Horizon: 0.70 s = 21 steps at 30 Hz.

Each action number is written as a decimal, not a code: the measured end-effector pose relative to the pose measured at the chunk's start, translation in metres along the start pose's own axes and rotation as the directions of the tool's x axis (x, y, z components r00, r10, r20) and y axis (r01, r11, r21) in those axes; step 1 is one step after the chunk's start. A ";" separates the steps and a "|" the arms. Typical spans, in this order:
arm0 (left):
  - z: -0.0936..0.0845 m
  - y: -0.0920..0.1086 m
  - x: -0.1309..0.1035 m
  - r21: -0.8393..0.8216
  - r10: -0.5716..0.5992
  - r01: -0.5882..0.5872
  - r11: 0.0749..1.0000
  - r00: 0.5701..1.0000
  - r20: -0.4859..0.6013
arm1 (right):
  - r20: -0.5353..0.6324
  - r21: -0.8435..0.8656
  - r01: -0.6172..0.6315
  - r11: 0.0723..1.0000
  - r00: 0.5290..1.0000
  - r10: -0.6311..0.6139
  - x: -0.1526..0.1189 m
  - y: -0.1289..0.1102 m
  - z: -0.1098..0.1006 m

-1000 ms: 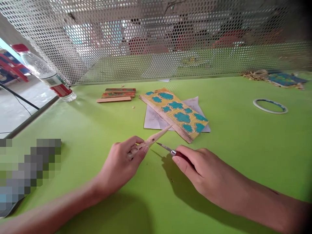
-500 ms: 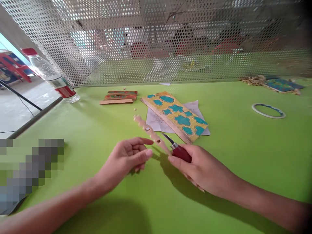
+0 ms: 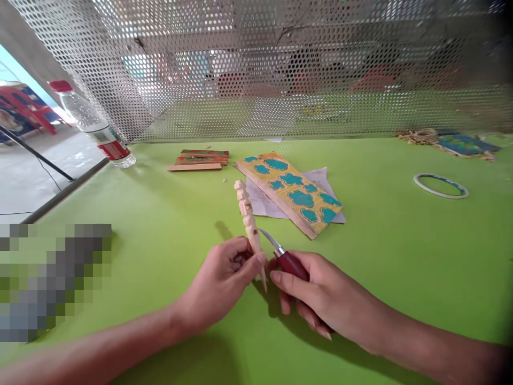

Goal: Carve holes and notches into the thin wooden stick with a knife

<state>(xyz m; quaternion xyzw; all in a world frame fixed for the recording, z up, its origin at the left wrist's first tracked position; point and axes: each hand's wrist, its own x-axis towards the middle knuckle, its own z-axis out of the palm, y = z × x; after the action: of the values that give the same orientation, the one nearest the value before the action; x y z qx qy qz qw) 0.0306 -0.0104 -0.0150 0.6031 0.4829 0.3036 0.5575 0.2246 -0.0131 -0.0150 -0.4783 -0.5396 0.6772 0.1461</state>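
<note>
Between its thumb and fingers my left hand (image 3: 224, 278) pinches a pale carved wooden stick (image 3: 245, 206), near the stick's pointed lower end. The stick stands nearly upright above the table, notched along its upper part, with small dark spots on its side. My right hand (image 3: 316, 289) is closed around the dark red handle of a carving knife (image 3: 292, 263). The knife's short curved blade points up and left, its tip close beside the stick; whether it touches cannot be made out.
A painted board (image 3: 298, 192) lies on white paper (image 3: 260, 203) beyond my hands. Small painted wooden strips (image 3: 202, 160) and a water bottle (image 3: 110, 144) are at the left. A tape roll (image 3: 441, 185) lies right, before a perforated metal screen (image 3: 248, 117). The green table (image 3: 401, 256) carries everything.
My left hand has moved right and taken hold of the stick, which my right hand held before. The stick has swung more upright. My right hand keeps the knife.
</note>
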 end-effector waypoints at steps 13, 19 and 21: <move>-0.031 0.008 -0.008 0.588 -0.006 -0.025 0.808 0.999 0.051 | -0.113 -0.785 0.277 0.555 0.816 -0.567 -0.010 0.003 -0.019; -0.028 0.006 -0.007 0.630 -0.026 -0.012 0.776 0.998 0.051 | -0.064 -0.856 0.274 0.438 0.784 -0.617 -0.005 0.009 -0.019; -0.027 0.005 -0.007 0.662 -0.025 -0.006 0.750 0.999 0.037 | -0.051 -0.883 0.264 0.388 0.767 -0.639 -0.005 0.011 -0.019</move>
<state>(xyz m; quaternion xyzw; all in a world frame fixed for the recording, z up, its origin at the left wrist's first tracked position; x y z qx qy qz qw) 0.0046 -0.0058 -0.0036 0.7652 0.5500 0.0970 0.3202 0.2456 -0.0090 -0.0212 -0.4396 -0.8651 0.1559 0.1845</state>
